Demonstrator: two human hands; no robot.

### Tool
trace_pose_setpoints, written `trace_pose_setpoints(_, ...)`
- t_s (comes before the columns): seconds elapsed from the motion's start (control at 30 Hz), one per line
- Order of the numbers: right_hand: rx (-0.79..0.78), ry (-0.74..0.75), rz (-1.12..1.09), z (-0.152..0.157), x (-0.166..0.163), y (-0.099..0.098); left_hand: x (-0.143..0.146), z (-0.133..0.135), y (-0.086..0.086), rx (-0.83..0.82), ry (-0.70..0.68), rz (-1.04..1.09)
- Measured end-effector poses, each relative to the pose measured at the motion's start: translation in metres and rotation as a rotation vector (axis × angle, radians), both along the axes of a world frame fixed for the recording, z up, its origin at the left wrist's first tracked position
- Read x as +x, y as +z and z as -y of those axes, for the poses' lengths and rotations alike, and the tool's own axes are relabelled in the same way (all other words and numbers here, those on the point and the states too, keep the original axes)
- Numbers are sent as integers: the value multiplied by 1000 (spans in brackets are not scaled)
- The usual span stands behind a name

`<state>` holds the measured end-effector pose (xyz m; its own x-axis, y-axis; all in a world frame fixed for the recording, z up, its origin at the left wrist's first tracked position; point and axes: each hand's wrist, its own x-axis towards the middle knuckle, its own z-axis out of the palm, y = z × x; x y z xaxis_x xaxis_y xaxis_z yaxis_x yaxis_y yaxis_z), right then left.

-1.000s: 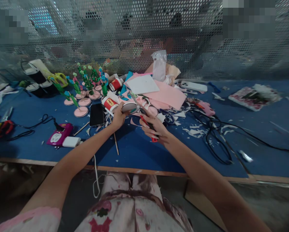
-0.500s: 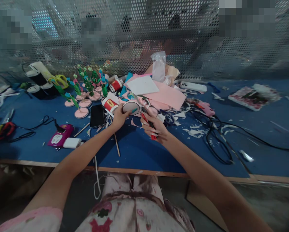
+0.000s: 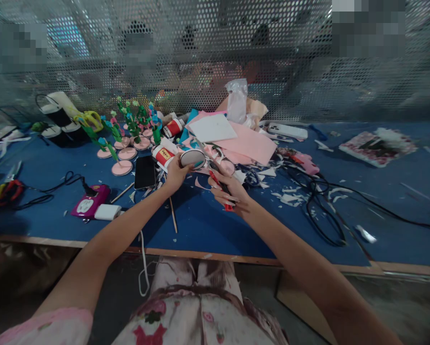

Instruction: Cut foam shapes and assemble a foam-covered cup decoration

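A single camera, worn on the head, looks forward and down over the blue table [image 3: 203, 230] — close enough that the left hand [image 3: 178, 175] and right hand [image 3: 231, 189] show mid-view. The wearer's clothing [image 3: 188, 316] lies nearest, at the bottom; a perforated screen [image 3: 215, 33], farther off, spans the top.

Red-handled scissors [image 3: 215, 178], dark-rimmed greyish disc [image 3: 192, 158], blue tabletop [image 3: 207, 225].

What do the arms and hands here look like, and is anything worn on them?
They're a person's. The left hand and right hand are both ungloved, and I see no watch or bracelet; the right hand's fingernails look long. A pale short sleeve with a pink edge shows on the left arm. The right arm is bare as far as it shows.
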<state>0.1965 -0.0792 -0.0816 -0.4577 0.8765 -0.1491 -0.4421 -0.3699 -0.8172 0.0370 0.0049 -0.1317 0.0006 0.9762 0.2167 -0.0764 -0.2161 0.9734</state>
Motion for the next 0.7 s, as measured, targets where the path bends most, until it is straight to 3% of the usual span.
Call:
trace_pose_setpoints(0.37,37,31,26,1,2,-3,-4,-4,-8,105,43,-93)
trace_pose_setpoints(0.7,63,39,12,2,2,-2,1,-2,-10,134,-24,-31)
